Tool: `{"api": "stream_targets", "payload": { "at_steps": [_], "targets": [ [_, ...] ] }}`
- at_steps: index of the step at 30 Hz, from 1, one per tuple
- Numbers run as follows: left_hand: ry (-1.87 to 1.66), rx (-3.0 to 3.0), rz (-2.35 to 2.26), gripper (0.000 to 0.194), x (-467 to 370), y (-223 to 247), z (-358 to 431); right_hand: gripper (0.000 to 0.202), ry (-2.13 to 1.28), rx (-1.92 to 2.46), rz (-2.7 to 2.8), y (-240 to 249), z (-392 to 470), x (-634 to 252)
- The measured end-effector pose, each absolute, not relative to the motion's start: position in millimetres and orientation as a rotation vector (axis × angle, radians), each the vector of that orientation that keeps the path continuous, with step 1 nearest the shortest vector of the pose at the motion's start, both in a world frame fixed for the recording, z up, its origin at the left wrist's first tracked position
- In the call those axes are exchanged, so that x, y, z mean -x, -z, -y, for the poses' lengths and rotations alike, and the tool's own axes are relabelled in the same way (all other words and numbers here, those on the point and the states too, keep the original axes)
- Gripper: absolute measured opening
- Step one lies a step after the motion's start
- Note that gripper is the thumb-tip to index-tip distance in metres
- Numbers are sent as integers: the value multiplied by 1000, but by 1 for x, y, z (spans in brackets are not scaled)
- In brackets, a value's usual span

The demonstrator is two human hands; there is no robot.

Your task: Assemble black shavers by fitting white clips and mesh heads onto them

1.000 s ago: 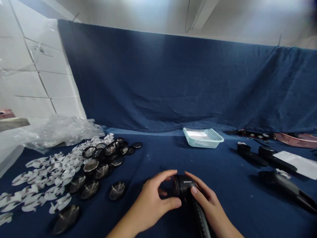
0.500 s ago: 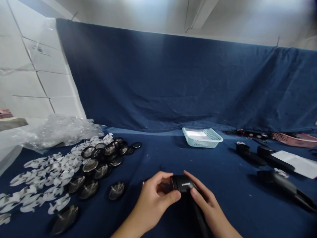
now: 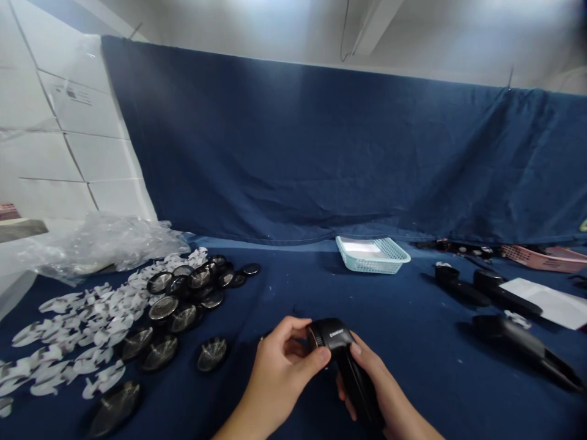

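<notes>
Between my hands is a black handheld device [image 3: 334, 333] with a rounded head, small white lettering and a long handle running down toward me. My left hand [image 3: 287, 370] closes its thumb and fingers on the front end of the head, at the left. My right hand [image 3: 383, 379] is wrapped round the handle just below the head, its thumb against the side. What lies inside my left fingers is partly hidden. A single black round cap [image 3: 212, 354] rests on the blue cloth left of my left hand.
Several black round caps [image 3: 164, 307] and many white plastic pieces [image 3: 76, 333] spread over the left side, with clear plastic wrap [image 3: 107, 241] behind. A light blue basket [image 3: 373, 264] stands at the back. Similar black devices [image 3: 518, 342], white paper [image 3: 545, 302] and a pink basket [image 3: 545, 260] lie right.
The device has turned so its head points more to the left and its handle shows more. My right fingers have shifted from the head's side down round the handle.
</notes>
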State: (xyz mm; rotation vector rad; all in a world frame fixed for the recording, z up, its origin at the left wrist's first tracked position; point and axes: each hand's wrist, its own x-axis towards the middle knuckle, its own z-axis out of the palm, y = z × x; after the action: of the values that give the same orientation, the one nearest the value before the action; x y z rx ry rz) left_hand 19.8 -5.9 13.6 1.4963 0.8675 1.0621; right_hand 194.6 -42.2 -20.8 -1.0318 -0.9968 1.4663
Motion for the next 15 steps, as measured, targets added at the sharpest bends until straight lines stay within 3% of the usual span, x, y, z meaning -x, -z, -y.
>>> {"api": "stream_targets", "payload": {
  "at_steps": [8,15],
  "targets": [
    [-1027,-1339,-866,42,-22,-5,3,88,-1502,954,982,35,37,-197],
    [-1059,-1429,-849,36,-17,-10,10,60,-1456,1060,1022,18,51,-194]
  ]
}}
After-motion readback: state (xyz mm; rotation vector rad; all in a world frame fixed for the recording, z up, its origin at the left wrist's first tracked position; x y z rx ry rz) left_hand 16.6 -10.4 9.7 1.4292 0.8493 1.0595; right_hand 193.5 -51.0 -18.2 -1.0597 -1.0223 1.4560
